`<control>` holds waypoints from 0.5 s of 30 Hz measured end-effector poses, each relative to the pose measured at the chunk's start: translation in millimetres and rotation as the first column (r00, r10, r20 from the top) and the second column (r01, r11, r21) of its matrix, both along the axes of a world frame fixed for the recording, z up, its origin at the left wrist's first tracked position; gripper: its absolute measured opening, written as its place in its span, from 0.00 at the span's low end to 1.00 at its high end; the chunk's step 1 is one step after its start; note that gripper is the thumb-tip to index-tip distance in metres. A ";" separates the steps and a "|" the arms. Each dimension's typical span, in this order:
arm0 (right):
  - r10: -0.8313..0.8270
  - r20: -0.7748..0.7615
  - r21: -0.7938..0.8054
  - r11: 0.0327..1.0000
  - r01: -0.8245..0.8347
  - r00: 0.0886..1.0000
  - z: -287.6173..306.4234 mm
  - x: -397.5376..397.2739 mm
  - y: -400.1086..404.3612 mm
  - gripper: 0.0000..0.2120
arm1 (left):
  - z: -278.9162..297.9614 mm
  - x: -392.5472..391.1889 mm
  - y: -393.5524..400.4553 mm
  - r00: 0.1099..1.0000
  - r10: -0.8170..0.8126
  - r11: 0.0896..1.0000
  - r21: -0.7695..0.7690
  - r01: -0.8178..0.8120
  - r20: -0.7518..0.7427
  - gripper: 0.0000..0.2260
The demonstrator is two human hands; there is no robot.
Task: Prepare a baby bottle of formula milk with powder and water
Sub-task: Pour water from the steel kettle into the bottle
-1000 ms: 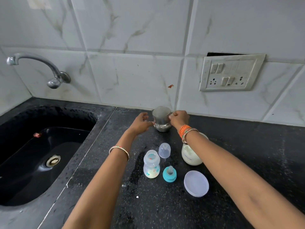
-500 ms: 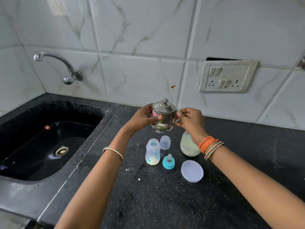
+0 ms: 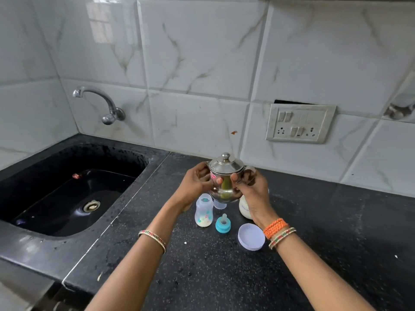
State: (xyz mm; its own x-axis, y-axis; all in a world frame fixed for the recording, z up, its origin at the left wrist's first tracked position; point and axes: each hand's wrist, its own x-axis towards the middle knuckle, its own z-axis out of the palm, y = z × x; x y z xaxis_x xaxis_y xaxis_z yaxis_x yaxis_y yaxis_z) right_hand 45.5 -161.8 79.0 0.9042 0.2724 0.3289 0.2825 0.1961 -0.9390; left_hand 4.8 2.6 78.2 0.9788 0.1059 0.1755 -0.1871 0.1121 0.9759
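A small steel pot (image 3: pixel 225 176) with a knobbed lid is held in the air above the black counter (image 3: pixel 325 232). My left hand (image 3: pixel 195 184) grips its left side and my right hand (image 3: pixel 249 187) grips its right side by the handle. Just below stands an open baby bottle (image 3: pixel 204 213) with pale powder at its bottom. A clear cap (image 3: pixel 219 204) is partly hidden behind the pot. A teal teat ring (image 3: pixel 223 223) sits beside the bottle. The powder jar (image 3: pixel 244 209) is half hidden by my right hand; its round lid (image 3: pixel 251 236) lies flat nearby.
A black sink (image 3: pixel 67 194) is sunk into the counter at the left, with a steel tap (image 3: pixel 98 104) on the tiled wall above it. A switch and socket plate (image 3: pixel 299 123) is fixed to the wall at the right.
Both hands took the steel pot from the back of the counter and lifted it toward me, over the bottle. The camera view tilted upward.
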 end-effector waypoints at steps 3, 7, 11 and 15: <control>0.059 -0.040 0.012 0.998 -0.059 0.997 5.6 -5.2 -9.1 0.06 | 3.2 -7.7 0.5 0.999 -0.047 0.995 0.086 0.049 -0.020 0.21; 0.049 -0.072 -0.051 0.997 -0.053 0.996 5.3 -10.5 -14.9 0.09 | -24.6 -13.5 16.6 0.995 0.034 0.906 0.423 0.007 -0.089 0.38; -0.021 -0.085 -0.130 0.991 0.010 0.996 -2.4 -9.4 -25.4 0.16 | -82.6 -22.1 22.0 0.941 0.204 0.860 0.509 -0.041 -0.269 0.47; -0.070 -0.087 -0.181 0.982 0.053 0.994 -9.0 -5.4 -32.3 0.22 | -107.1 -14.1 10.1 0.914 0.272 0.871 0.480 -0.102 -0.300 0.33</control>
